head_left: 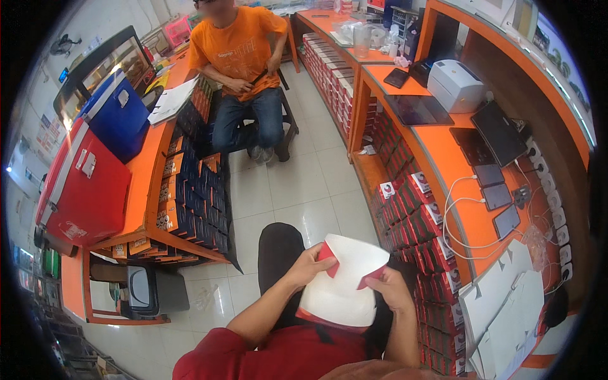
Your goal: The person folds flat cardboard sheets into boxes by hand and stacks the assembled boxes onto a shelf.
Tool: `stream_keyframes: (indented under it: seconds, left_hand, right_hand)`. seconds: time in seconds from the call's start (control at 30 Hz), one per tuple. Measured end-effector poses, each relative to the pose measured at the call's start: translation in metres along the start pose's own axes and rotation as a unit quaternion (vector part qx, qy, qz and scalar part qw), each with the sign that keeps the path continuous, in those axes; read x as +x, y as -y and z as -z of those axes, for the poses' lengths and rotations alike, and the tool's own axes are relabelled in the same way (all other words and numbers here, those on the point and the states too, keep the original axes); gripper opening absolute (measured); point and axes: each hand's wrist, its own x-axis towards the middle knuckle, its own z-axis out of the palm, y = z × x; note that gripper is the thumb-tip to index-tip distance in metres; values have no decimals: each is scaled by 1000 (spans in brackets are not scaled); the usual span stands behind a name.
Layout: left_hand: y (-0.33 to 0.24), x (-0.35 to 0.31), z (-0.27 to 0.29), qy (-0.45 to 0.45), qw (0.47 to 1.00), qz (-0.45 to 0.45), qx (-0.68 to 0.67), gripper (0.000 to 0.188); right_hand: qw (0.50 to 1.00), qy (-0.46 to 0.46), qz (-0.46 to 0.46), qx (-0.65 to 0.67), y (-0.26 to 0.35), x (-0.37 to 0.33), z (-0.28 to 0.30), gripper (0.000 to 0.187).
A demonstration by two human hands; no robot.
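Note:
Over my lap I hold a partly folded cardboard box (347, 275), white on its inner side with red on its folded flaps. My left hand (308, 265) pinches the red flap at the upper left, thumb over it. At the right side, my right hand (391, 290) grips another red flap between thumb and fingers. The middle panel curves a little, and its lower end rests near my red shirt. Flat white cardboard blanks (503, 310) lie in a loose pile on the orange counter to my right.
Stacked red boxes (415, 218) fill the shelf beneath the right counter (459, 209), which carries a white printer (456, 85), tablets, phones and cables. Dark blue and orange boxes (196, 196) sit under the left table, below red (85, 183) and blue coolers (117, 114). A person in orange (244, 54) sits ahead.

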Motion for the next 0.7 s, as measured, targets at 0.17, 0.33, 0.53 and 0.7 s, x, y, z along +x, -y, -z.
stream_keyframes:
  seconds: [0.17,0.33,0.53,0.7]
  left_hand:
    - [-1,-3,3,0,999,27,18,39]
    - [-1,-2,7,-8,999,45,27,34]
    - [6,-9,-6,35,992,-54,-111,67]
    - [10,-17,-11,185,964,-158,-106,90]
  right_hand:
    - [995,-96,1,20,-12,4,-13,21]
    - [998,-34,45,42,-10,9,-5,24]
    - [981,-151,80,97,-15,13,12,66]
    - [968,-223,19,-114,-33,16,34,50]
